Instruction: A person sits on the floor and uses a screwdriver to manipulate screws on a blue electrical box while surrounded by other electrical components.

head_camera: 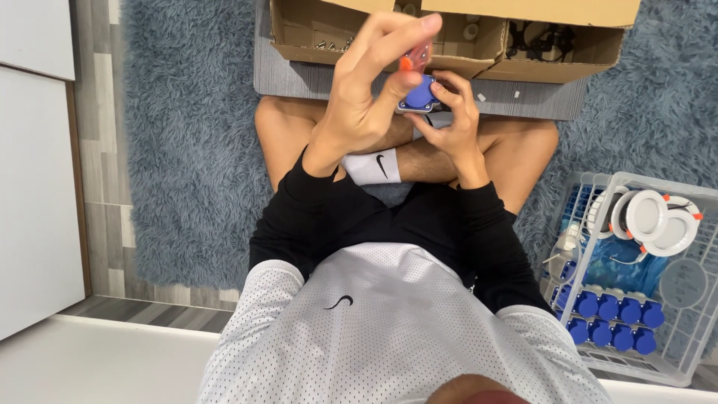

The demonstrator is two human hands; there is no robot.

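l hand (366, 97) pinches orange part (406, 63) over blue-capped piece (421, 95) held in r hand (455, 123), above cardboard box (299, 37).

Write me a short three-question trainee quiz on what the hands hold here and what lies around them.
1. True or false: the right hand holds a small part with a blue dome.
2. What does the left hand pinch? A) a white sock B) a small clear piece with an orange end C) a screwdriver
3. Where are the rows of blue caps stored?

Key
1. True.
2. B.
3. In the white wire basket on the person's right, below the round white fittings; the cardboard box ahead is a separate container.
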